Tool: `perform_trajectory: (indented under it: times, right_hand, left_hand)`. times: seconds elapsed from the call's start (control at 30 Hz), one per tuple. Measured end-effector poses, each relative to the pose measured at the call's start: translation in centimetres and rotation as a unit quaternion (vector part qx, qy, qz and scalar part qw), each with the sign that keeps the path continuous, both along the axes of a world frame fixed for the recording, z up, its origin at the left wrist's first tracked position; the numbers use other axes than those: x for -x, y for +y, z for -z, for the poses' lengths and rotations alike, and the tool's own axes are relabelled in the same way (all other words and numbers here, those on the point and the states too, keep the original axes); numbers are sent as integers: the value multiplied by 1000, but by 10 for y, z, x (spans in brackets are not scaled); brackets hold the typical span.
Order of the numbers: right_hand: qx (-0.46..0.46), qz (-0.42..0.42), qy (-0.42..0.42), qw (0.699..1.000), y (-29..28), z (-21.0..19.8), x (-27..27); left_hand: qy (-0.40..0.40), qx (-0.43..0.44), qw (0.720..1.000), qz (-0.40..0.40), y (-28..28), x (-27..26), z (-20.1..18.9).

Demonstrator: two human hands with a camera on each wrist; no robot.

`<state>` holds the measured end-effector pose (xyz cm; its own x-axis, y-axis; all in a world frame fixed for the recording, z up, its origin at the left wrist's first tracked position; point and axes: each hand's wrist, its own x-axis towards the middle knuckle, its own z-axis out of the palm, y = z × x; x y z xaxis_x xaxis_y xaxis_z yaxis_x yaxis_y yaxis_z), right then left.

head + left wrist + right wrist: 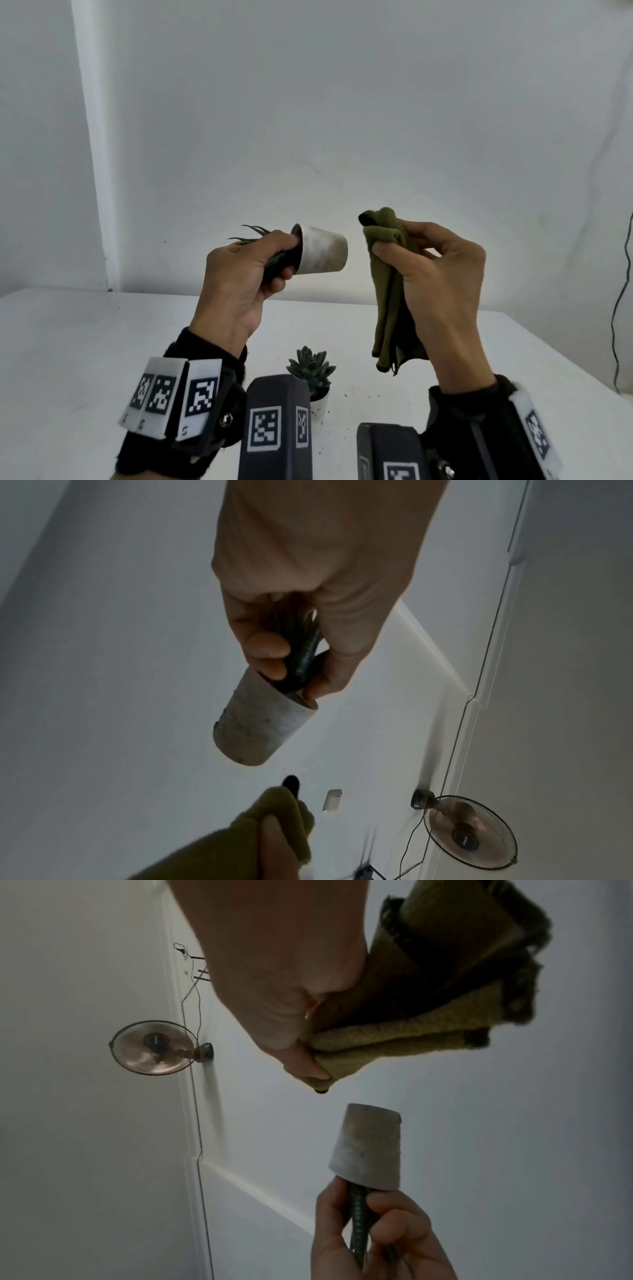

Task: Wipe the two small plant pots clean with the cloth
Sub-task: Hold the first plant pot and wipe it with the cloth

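My left hand (260,263) holds a small white plant pot (322,250) on its side in the air, fingers curled round the dark green leaves at its mouth; its base points right. Dirt smudges mark the pot (257,723), which also shows in the right wrist view (366,1148). My right hand (435,267) grips a folded olive-green cloth (390,294) that hangs down, a short gap to the right of the pot. A second pot with a succulent (313,371) stands on the white table (85,342) below, partly hidden by my left wrist camera.
Specks of soil (363,397) lie on the table near the second pot. A white wall stands behind the table. A dark cable (621,308) hangs at the right edge. A fan (469,831) is mounted on the wall.
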<state>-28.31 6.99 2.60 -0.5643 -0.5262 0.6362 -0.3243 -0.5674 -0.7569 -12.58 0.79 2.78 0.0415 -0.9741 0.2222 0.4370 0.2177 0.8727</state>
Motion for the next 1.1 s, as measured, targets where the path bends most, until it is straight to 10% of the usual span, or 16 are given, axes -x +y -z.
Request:
perform_trajectory:
  times: [0.5, 0.83, 1.1]
  right_hand:
    - [54, 96, 194, 975, -6, 8, -31]
    - [46, -101, -17, 994, 7, -4, -15]
    - [12, 65, 123, 990, -1, 4, -20]
  left_hand:
    - [-15, -13, 1000, 10, 9, 2, -3]
    - [7, -29, 998, 51, 10, -3, -5]
    - [-7, -20, 998, 59, 13, 5, -3]
